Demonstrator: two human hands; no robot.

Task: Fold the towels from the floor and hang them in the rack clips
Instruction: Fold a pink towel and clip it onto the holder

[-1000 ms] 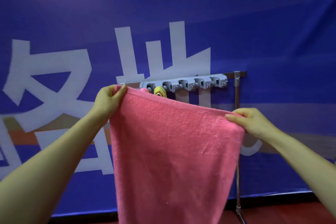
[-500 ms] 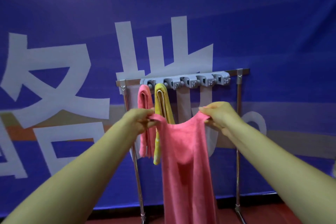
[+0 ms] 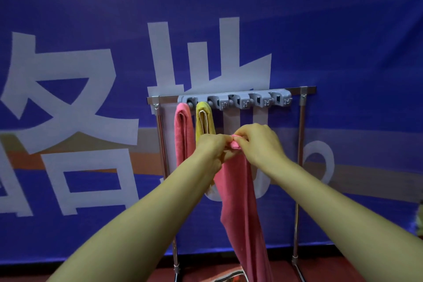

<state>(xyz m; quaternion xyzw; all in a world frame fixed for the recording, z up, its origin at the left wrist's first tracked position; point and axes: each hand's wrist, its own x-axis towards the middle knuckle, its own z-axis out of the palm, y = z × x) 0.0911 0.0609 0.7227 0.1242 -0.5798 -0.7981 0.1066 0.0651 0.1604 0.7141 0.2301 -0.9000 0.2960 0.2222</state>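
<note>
- The left hand [image 3: 211, 147] and right hand [image 3: 256, 142] meet at the centre of the frame, both pinching the bunched top of a pink towel [image 3: 242, 201].
- That towel hangs straight down from the hands, in front of the rack [image 3: 302, 107].
- Above them, the grey clip bar [image 3: 235, 100] holds a folded pink towel [image 3: 184, 130] and a yellow towel [image 3: 204, 119], side by side at its left end.
- A blue banner [image 3: 343, 30] fills the background.
</note>
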